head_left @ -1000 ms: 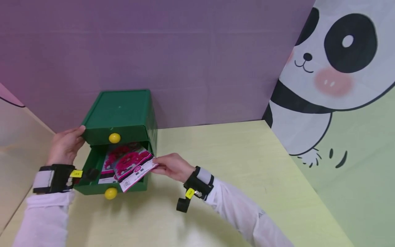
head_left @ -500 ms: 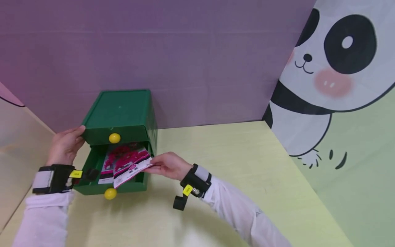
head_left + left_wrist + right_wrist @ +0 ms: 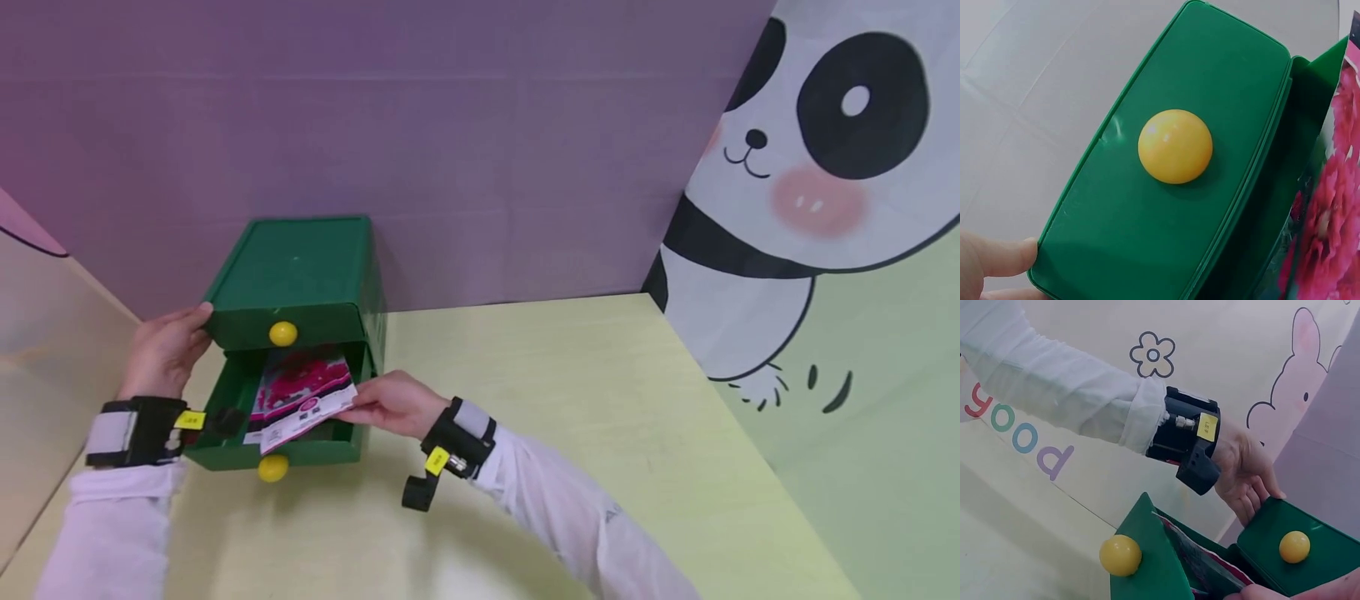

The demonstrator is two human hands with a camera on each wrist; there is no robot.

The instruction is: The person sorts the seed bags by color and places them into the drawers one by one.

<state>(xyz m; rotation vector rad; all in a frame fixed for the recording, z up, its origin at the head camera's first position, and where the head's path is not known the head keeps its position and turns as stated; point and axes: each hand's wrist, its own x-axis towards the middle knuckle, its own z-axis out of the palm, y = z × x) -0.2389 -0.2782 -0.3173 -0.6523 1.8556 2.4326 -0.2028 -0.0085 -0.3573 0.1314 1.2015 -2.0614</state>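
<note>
A small green drawer cabinet (image 3: 307, 262) stands against the backdrop, its upper drawer shut and its lower drawer (image 3: 326, 454) pulled out. My left hand (image 3: 161, 354) grips the cabinet's upper left corner, with the thumb at the front edge in the left wrist view. Between thumb and fingers, my right hand (image 3: 397, 404) pinches the right end of a flower seed packet (image 3: 315, 408) with pink blooms and a white strip. This packet slants over the drawer, its near corner over the front wall. Beneath it, another similar packet (image 3: 253, 423) lies mostly covered.
Each drawer has a round yellow knob, the upper knob (image 3: 282, 334) and the lower knob (image 3: 273, 467). A pale wooden table (image 3: 540, 400) extends right of the cabinet. Behind it hangs a purple backdrop (image 3: 480, 167), and a panda-printed wall (image 3: 757, 317) bounds the right side.
My right hand has moved left and slightly inward with the packet, which now lies farther over the drawer and covers more of the other packet. The left hand keeps its grip.
</note>
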